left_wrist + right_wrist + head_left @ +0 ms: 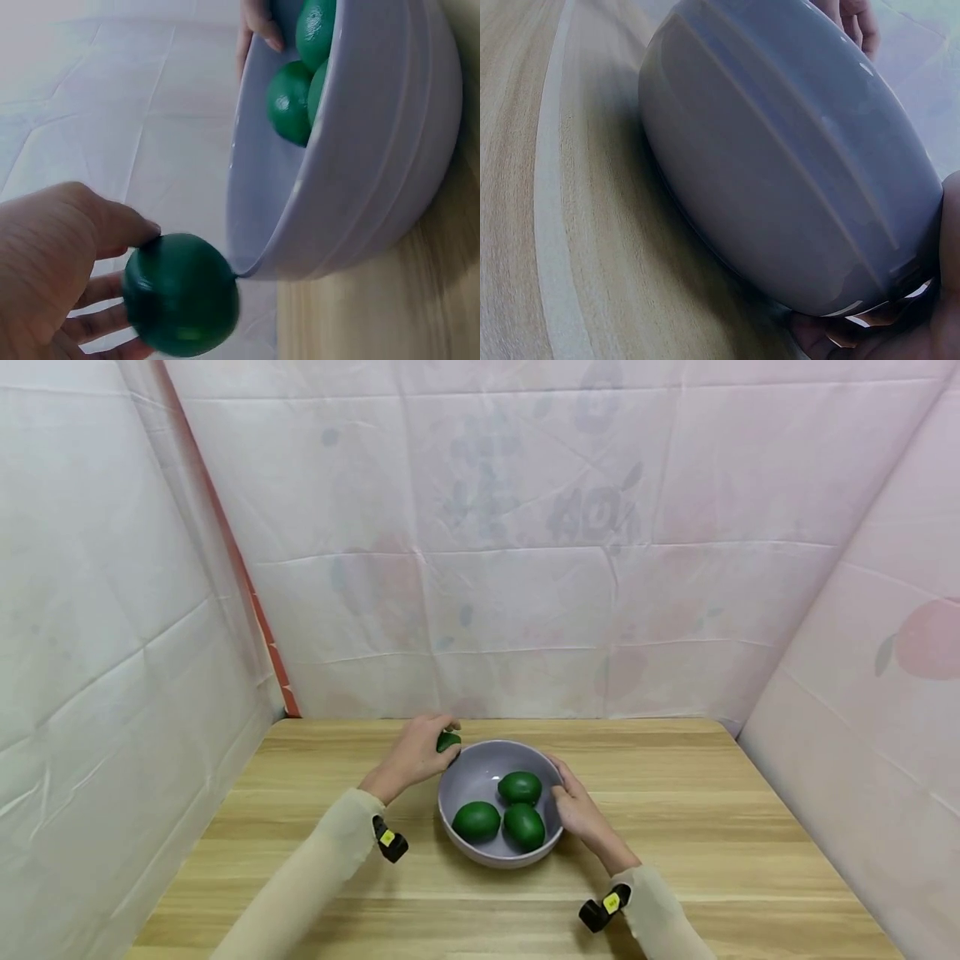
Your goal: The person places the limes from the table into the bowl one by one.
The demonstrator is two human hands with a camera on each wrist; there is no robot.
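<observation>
A grey-purple bowl (477,774) stands on the table with three dark green limes inside: one lime (476,822) at the near left, another (524,827) at the near right, and a third (519,788) behind them. My left hand (415,752) pinches a further green lime (181,296) between thumb and fingers, just outside the bowl's far-left rim. On the bowl's right side, my right hand (582,814) grips the rim, thumb over the inside edge and fingers outside. In the right wrist view the bowl's outer wall (780,172) hides the limes.
The wood-grain table (720,860) ends at a pale printed cloth (517,610) hanging behind it. Similar cloth hangs at the left and right sides. A black wrist camera (390,840) sits on the left sleeve, and another camera (604,907) on the right.
</observation>
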